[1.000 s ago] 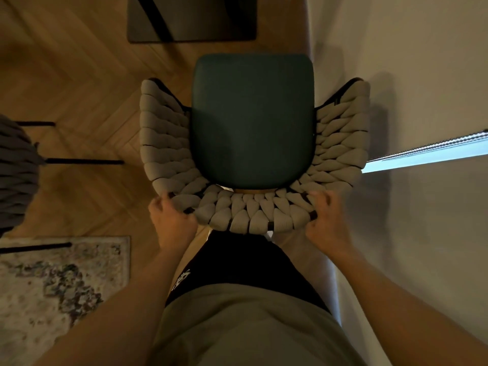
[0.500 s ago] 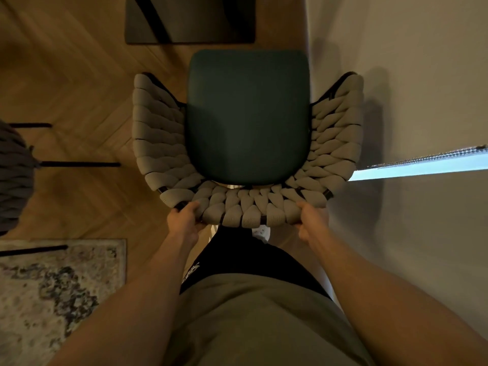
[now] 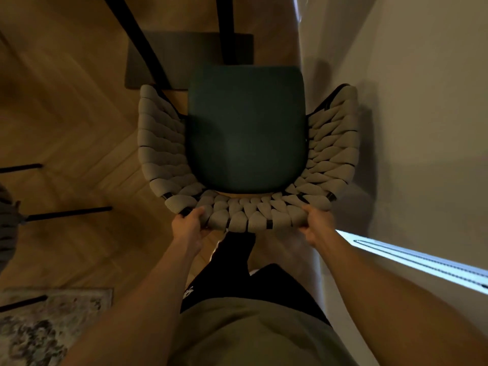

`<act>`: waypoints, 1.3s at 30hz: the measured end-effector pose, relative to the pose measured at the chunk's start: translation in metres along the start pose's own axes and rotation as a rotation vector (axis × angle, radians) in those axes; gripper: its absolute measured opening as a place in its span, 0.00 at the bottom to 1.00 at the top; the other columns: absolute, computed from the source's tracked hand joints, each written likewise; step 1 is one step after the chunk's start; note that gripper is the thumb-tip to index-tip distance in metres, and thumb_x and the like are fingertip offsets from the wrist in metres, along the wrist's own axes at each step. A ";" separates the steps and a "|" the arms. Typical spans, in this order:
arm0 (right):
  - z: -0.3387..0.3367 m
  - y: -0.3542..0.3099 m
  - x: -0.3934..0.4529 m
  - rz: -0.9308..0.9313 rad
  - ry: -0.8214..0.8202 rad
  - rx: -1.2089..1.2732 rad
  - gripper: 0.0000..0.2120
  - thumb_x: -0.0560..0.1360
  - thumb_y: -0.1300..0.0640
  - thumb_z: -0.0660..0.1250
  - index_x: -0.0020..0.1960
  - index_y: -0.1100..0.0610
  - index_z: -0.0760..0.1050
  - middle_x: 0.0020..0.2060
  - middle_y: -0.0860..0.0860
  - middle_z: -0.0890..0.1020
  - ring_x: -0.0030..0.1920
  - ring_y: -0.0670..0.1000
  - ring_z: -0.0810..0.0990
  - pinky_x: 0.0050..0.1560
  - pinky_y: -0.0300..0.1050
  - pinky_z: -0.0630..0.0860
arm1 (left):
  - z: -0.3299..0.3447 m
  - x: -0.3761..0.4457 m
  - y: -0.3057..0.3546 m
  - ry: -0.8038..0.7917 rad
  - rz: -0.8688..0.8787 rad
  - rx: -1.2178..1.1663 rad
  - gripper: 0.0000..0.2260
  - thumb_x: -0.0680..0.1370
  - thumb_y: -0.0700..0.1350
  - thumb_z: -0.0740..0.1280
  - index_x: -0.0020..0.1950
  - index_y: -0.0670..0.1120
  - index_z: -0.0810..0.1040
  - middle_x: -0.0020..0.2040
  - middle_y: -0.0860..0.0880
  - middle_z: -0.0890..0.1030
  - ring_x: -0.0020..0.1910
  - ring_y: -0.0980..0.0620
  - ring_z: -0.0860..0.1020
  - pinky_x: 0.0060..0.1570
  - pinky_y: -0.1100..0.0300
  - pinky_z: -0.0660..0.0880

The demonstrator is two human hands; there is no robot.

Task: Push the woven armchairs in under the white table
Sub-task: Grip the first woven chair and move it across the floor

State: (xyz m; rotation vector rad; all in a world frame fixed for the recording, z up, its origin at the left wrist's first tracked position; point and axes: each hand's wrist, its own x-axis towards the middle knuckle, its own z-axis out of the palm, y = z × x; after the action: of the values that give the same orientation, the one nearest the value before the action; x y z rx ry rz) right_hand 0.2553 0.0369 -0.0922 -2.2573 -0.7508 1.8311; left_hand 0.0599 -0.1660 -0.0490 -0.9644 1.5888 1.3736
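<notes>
I look straight down on a woven armchair (image 3: 163, 143) with grey braided arms and back and a dark green seat cushion (image 3: 247, 128). My left hand (image 3: 188, 223) grips the left part of the curved backrest rim. My right hand (image 3: 317, 223) grips the right part of the same rim. The seat's front edge reaches a dark flat base plate (image 3: 148, 59) from which two black legs (image 3: 137, 35) rise. No white tabletop can be made out above it.
A white wall (image 3: 409, 101) runs close along the chair's right arm, with a bright strip (image 3: 422, 262) lower down. A second woven chair (image 3: 8, 220) with black legs stands at the left edge. A patterned rug (image 3: 52, 326) lies at bottom left on the wooden floor (image 3: 66, 114).
The armchair has slid forward, so its seat front now meets the dark base plate. Both hands shifted inward along the backrest rim and still grip it.
</notes>
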 end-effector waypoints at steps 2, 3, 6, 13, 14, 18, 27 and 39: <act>0.012 -0.017 0.010 -0.019 -0.031 0.038 0.15 0.79 0.60 0.68 0.65 0.57 0.73 0.58 0.61 0.80 0.59 0.64 0.80 0.62 0.63 0.77 | 0.014 0.009 0.018 -0.002 0.030 0.009 0.21 0.79 0.38 0.69 0.71 0.43 0.69 0.61 0.43 0.76 0.48 0.45 0.79 0.50 0.43 0.79; 0.019 -0.026 0.013 -0.024 -0.046 0.065 0.17 0.79 0.60 0.67 0.68 0.57 0.72 0.60 0.61 0.80 0.61 0.64 0.79 0.63 0.64 0.77 | 0.022 0.014 0.027 -0.009 0.037 0.008 0.21 0.79 0.38 0.69 0.71 0.43 0.69 0.62 0.43 0.76 0.49 0.44 0.80 0.50 0.43 0.80; 0.033 -0.049 0.022 0.012 -0.061 0.076 0.21 0.76 0.58 0.71 0.69 0.52 0.74 0.59 0.57 0.81 0.56 0.61 0.82 0.54 0.65 0.81 | 0.037 0.027 0.043 -0.012 0.045 0.028 0.21 0.80 0.39 0.69 0.72 0.43 0.69 0.62 0.44 0.76 0.53 0.43 0.79 0.51 0.41 0.80; 0.049 -0.097 0.030 -0.007 -0.089 0.084 0.16 0.78 0.61 0.69 0.65 0.53 0.76 0.59 0.57 0.81 0.57 0.60 0.81 0.53 0.60 0.82 | 0.077 0.038 0.072 0.007 0.079 0.053 0.22 0.79 0.40 0.70 0.72 0.44 0.70 0.65 0.43 0.76 0.58 0.42 0.79 0.56 0.40 0.79; 0.048 -0.102 0.031 -0.019 -0.079 0.080 0.15 0.78 0.62 0.68 0.63 0.54 0.76 0.60 0.57 0.81 0.58 0.60 0.80 0.57 0.61 0.80 | 0.083 0.040 0.072 0.001 0.076 0.055 0.22 0.79 0.40 0.70 0.72 0.44 0.70 0.65 0.43 0.76 0.56 0.43 0.79 0.55 0.41 0.79; 0.041 -0.112 0.038 -0.008 -0.073 0.065 0.08 0.78 0.63 0.68 0.54 0.51 0.76 0.58 0.58 0.81 0.57 0.60 0.80 0.61 0.62 0.78 | 0.097 0.034 0.066 0.002 0.066 0.039 0.20 0.80 0.38 0.69 0.71 0.43 0.70 0.63 0.42 0.76 0.52 0.44 0.79 0.51 0.42 0.79; 0.030 -0.112 0.030 -0.071 -0.134 -0.085 0.05 0.77 0.52 0.70 0.53 0.48 0.77 0.51 0.54 0.83 0.51 0.57 0.82 0.55 0.61 0.81 | 0.094 0.034 0.069 -0.041 0.003 0.030 0.21 0.80 0.41 0.68 0.73 0.46 0.68 0.64 0.44 0.75 0.59 0.41 0.78 0.52 0.42 0.79; 0.007 -0.102 -0.008 -0.097 -0.381 -0.620 0.07 0.80 0.57 0.68 0.44 0.58 0.77 0.46 0.59 0.83 0.49 0.57 0.83 0.59 0.56 0.80 | 0.061 0.000 0.042 -0.002 0.063 0.143 0.14 0.79 0.37 0.70 0.63 0.38 0.74 0.49 0.39 0.81 0.47 0.44 0.81 0.43 0.54 0.83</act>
State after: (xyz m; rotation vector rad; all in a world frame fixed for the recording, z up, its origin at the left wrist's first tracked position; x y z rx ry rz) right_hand 0.2182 0.1205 -0.0455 -2.1223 -1.6588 2.2396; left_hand 0.0269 -0.1003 -0.0388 -0.8334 1.7038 1.2837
